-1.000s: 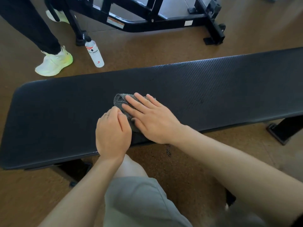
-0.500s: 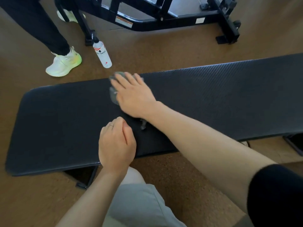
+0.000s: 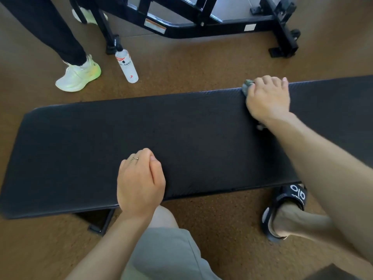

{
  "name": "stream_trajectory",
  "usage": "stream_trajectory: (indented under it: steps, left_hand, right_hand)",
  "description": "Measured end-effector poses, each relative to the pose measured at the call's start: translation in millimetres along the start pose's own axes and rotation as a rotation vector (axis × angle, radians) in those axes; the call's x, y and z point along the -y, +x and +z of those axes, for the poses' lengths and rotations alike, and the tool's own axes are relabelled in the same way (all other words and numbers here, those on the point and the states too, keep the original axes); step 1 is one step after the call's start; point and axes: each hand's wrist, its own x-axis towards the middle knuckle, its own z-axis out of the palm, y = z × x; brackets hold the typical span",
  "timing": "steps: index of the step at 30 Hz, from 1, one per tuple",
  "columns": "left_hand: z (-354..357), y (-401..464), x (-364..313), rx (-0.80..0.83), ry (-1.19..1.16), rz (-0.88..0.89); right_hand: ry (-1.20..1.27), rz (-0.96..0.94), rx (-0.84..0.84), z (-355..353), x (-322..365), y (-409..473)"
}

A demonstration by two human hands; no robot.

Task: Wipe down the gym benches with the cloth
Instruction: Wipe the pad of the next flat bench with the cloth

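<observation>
A long black padded bench runs across the view. My right hand is at the bench's far edge on the right, its fingers curled over that edge and over a small grey cloth. Only a bit of the cloth pokes out beside the thumb; the hand covers the remainder. My left hand rests on the pad near the front edge in a fist, holding nothing, with a ring on one finger.
A white spray bottle stands on the brown floor beyond the bench. Another person's leg and pale green shoe are at the far left. A black machine frame spans the back. My sandalled foot is under the bench's right side.
My right hand has slid the cloth from the middle of the pad out to the far edge and then well to the right. My left hand has stayed near the front edge.
</observation>
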Motion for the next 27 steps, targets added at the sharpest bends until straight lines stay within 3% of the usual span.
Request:
stream_trajectory:
  steps: [2, 6, 8, 10, 12, 15, 18, 20, 23, 25, 27]
  left_hand:
    - [0.3, -0.3, 0.3, 0.006, 0.007, -0.005]
    - [-0.3, -0.1, 1.7, 0.030, 0.008, 0.002]
    - [-1.7, -0.6, 1.9, 0.032, 0.009, 0.003]
    - [-1.8, -0.4, 2.8, 0.034, 0.008, 0.001]
    - [-1.7, -0.6, 2.3, 0.033, 0.007, -0.007]
    - [-0.7, -0.2, 0.5, 0.034, 0.007, -0.008]
    - [0.4, 0.2, -0.9, 0.034, 0.013, -0.006]
    - [-0.6, 0.1, -2.4, 0.035, 0.009, -0.020]
    - [0.1, 0.7, -1.1, 0.031, 0.021, 0.000]
    - [-0.3, 0.2, 0.4, 0.040, 0.023, 0.008]
    - [-1.3, -0.8, 1.0, 0.030, 0.003, 0.008]
  right_hand:
    - [-0.009, -0.075, -0.042, -1.4, 57.5, -10.0]
    - [0.059, -0.396, 0.002, 1.5, 182.1, -58.3]
    - [0.169, -0.532, 0.037, 3.9, 191.1, -64.6]
    - [0.157, -0.624, -0.001, 4.9, 148.5, -48.2]
    - [0.097, -0.484, -0.072, 7.0, 77.9, -22.8]
    - [0.059, -0.139, 0.012, 4.7, -22.7, -4.7]
    - [0.057, 0.013, 0.005, 5.2, 0.3, -17.4]
    - [0.080, -0.115, -0.054, 6.8, 61.2, -38.9]
    - [0.099, -0.500, -0.019, 3.9, 147.4, -96.1]
    - [0.087, -0.761, 0.045, -0.2, 164.5, -135.4]
    - [0.126, -0.888, 0.086, -4.2, 141.2, -148.1]
